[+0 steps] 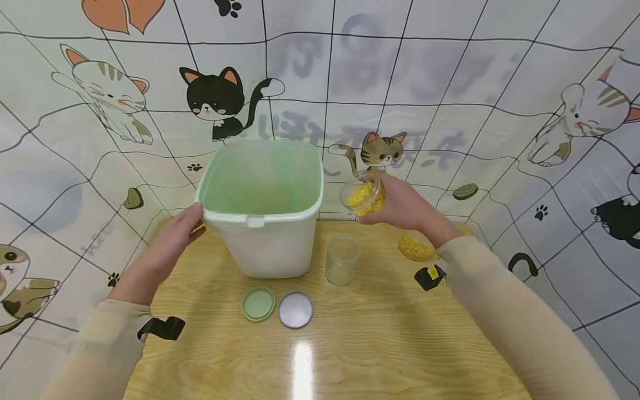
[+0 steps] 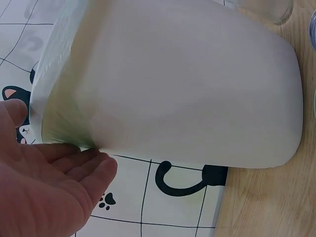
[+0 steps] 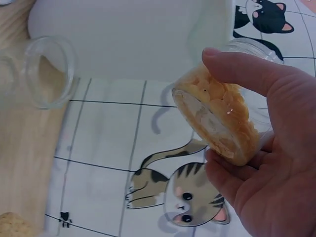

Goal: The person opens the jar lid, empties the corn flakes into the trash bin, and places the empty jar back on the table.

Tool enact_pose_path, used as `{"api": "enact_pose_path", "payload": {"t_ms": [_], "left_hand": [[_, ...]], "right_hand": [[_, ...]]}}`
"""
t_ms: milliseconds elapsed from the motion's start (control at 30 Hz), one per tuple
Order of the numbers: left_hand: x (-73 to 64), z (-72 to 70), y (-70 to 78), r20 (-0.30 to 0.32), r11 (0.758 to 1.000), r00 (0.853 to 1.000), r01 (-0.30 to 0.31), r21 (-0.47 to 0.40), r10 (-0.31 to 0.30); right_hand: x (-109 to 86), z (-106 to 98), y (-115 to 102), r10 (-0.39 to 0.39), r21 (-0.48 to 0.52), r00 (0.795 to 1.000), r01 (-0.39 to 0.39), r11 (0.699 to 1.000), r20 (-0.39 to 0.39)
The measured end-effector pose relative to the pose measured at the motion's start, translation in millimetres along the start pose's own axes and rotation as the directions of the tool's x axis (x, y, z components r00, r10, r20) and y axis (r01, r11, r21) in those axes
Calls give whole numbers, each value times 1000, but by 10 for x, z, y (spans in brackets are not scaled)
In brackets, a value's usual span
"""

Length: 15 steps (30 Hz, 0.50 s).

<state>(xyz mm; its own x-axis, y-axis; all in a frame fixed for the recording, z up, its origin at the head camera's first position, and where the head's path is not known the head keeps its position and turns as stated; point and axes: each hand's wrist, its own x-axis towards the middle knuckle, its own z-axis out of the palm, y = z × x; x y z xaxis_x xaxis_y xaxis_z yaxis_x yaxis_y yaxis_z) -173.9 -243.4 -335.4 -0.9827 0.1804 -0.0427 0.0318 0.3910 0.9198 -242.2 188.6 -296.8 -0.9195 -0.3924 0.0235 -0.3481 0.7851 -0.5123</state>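
White bin [image 1: 270, 247] is held at its rim by the left hand [image 1: 169, 240], fingers against outer wall. Clear jar with yellow pieces [image 1: 365, 195] is held tilted in the grip of the right hand [image 1: 398, 203], above the tabletop [image 1: 380, 344], right of bin. Second jar [image 1: 342, 261] is stood upright near bin; green lid [image 1: 258, 304] and pale lid [image 1: 295, 309] are laid in front.

We look down on a pale wood-grain tabletop [image 1: 380, 339], where a bright white streak of reflected light [image 1: 302, 366] lies nearest us. Behind and along both sides, we see a rippled white backdrop [image 1: 300, 16] crossed by black grid lines [image 1: 310, 33]. Its cartoons include a black-and-white cat [image 1: 215, 95], a brown tabby [image 1: 381, 151] by the tabletop's far edge, paw prints [image 1: 541, 214], a split orange heart [image 1: 107, 12] and faint blue-grey characters [image 1: 452, 145].
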Motion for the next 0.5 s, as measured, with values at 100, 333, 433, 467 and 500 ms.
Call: {"api": "enact_pose_path", "payload": {"t_ms": [100,333,433,467,500], "left_hand": [[9,19,20,-10,1000,1000,13,-7,-13],[-3,50,54,-10,999,999,33,-17,-34],[-11,59,61,-14,999,999,37,-16,-37],[-10,64,61,-14,999,999,35,-18,-36],[-10,69,60,-15,999,999,36,-19,-36]], "right_hand": [[60,-91,-121,-23,-20,1000,23,1000,2],[197,-226,-356,-44,-63,999,45,997,13],[255,-241,-427,-46,-88,999,48,995,24],[275,-243,-452,-48,-96,998,50,994,27],[292,-247,-479,-48,-100,998,50,994,30]]}}
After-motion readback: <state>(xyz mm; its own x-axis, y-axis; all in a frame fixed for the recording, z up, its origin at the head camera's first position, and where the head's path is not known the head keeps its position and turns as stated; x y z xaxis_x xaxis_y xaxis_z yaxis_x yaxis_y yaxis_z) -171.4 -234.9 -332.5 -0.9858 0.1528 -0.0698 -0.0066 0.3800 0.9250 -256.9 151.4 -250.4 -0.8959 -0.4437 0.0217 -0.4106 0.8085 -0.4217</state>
